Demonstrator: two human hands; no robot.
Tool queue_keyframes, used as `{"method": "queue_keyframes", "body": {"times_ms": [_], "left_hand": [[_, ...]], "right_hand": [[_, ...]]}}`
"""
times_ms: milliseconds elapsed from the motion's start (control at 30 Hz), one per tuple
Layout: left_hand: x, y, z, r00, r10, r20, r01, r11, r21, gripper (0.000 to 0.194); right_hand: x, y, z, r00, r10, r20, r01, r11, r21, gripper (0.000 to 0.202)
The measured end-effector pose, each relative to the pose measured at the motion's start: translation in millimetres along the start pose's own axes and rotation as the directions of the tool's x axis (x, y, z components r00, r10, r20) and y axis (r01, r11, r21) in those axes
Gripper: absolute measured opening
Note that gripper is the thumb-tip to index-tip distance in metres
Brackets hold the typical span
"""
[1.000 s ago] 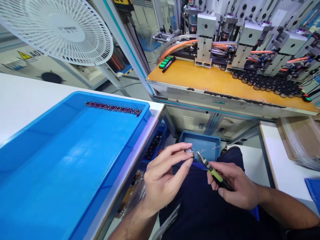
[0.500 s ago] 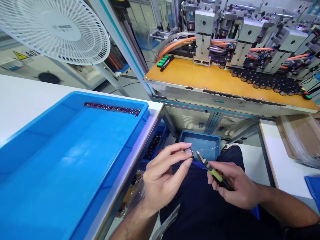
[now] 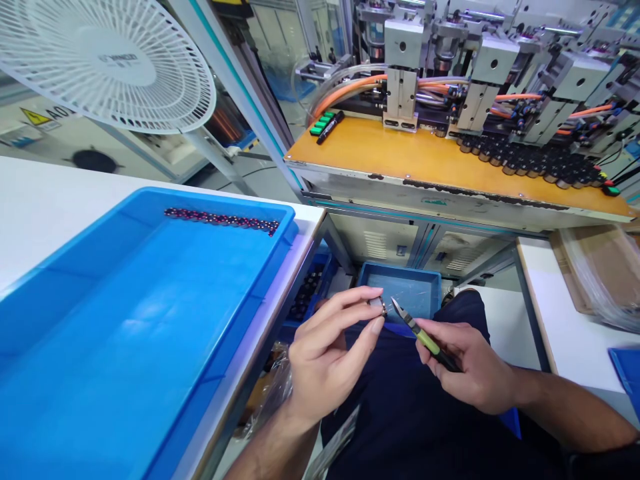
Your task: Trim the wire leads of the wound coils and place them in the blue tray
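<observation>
My left hand is closed, pinching a small cylindrical motor part between thumb and fingertips. It has a grey side and a copper-dotted edge facing right. Closed around the handles of wire cutters with green and black grips is my right hand. The cutters' tip points up and left, a short gap from the motor part. Thin wires, faint against the blue bin, show near the part's right edge. Whether they are attached to it is hard to see.
On the left table stands a large blue tray with a row of small parts along its far wall. A blue bin lies below my hands. Ahead, a machine bench carries black cylinders. A fan stands at left.
The wire cutters have shifted slightly left and up with my right hand. My left hand still holds the motor part in nearly the same place. The view has tilted a little.
</observation>
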State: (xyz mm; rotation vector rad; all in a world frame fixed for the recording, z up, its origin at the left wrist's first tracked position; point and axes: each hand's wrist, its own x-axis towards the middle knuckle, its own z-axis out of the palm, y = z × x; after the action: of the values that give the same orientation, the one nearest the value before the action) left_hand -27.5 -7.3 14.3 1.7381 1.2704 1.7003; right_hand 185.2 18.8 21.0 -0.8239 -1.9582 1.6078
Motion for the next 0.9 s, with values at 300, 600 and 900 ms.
{"method": "queue_keyframes", "body": {"times_ms": [300, 600, 900], "left_hand": [[-5, -13, -5.2, 0.982, 0.181, -0.049, -0.185, 0.977, -0.109, 0.062], [-3, -8, -5.3, 0.955, 0.297, 0.022, -0.295, 0.934, 0.203, 0.052], [1, 0, -4.8, 0.936, 0.34, 0.093, -0.352, 0.896, 0.271, 0.039]], "right_hand": [[-12, 5, -8, 1.0, 0.007, 0.012, -0.009, 0.977, 0.213, 0.055], [-29, -2, -8, 0.998, -0.058, 0.004, 0.056, 0.978, 0.201, 0.072], [-35, -17, -11, 0.993, -0.084, 0.081, 0.067, 0.98, 0.185, 0.076]]}}
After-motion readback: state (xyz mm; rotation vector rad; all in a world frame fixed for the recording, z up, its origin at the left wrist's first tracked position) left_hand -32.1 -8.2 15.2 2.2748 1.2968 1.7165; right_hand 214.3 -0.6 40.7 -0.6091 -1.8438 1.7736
